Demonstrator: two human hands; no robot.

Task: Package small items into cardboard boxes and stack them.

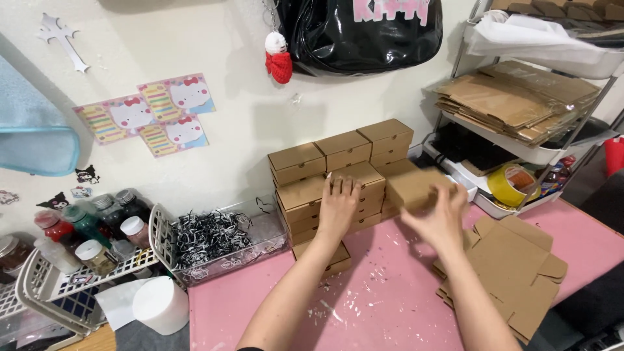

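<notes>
Right hand (437, 218) grips a folded cardboard box (413, 186) from its near side, fingers wrapped on it, blurred. Box lies just right of the box stack (338, 182) by the far wall. Left hand (338, 207) rests flat, fingers together, on the stack's front.

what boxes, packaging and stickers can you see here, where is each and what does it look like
Stack of folded brown cardboard boxes: against the wall, left hand on it.
Brown cardboard box: held by the blurred right hand.
Flat unfolded brown cardboard blanks: right, on the pink table.
More flat blanks: on the wire shelf.
Pastel cat-face stickers: on the wall, left.
Yellow tape roll: lower shelf tray.
</notes>
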